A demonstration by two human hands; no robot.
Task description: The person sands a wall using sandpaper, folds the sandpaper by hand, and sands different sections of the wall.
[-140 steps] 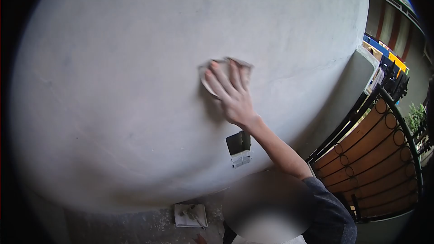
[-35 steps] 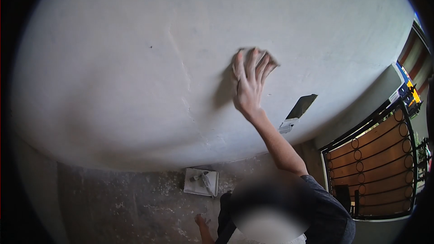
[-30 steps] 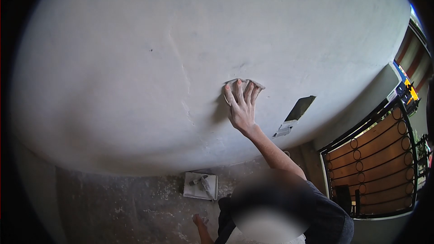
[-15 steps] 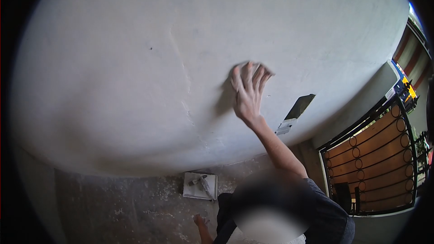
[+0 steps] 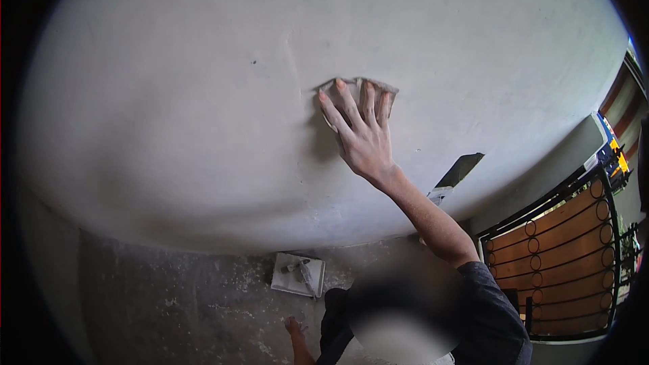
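My right hand [image 5: 364, 128] presses a thin grey sheet [image 5: 387, 86] flat against the pale wall [image 5: 189, 115], fingers spread over it. The sheet's upper edge and right corner show past my fingertips; the rest lies under the hand. To the right and below, a dark rectangular opening [image 5: 460, 169] is set in the wall, with a pale torn-looking piece [image 5: 439, 194] at its lower end. My left hand [image 5: 295, 326] hangs low over the floor, small in view, its fingers apart with nothing visible in them.
A light square tray [image 5: 289, 282] with a tool [image 5: 307, 275] on it sits on the stained floor [image 5: 176, 290] by the wall's foot. At the right stands a black metal gate [image 5: 551, 257] with brown panels. My blurred head and dark sleeve fill the lower middle.
My right hand and the sheet have moved up and down over the wall, and now sit farther left than half a second ago. The view has shifted slightly. My left hand stays low.
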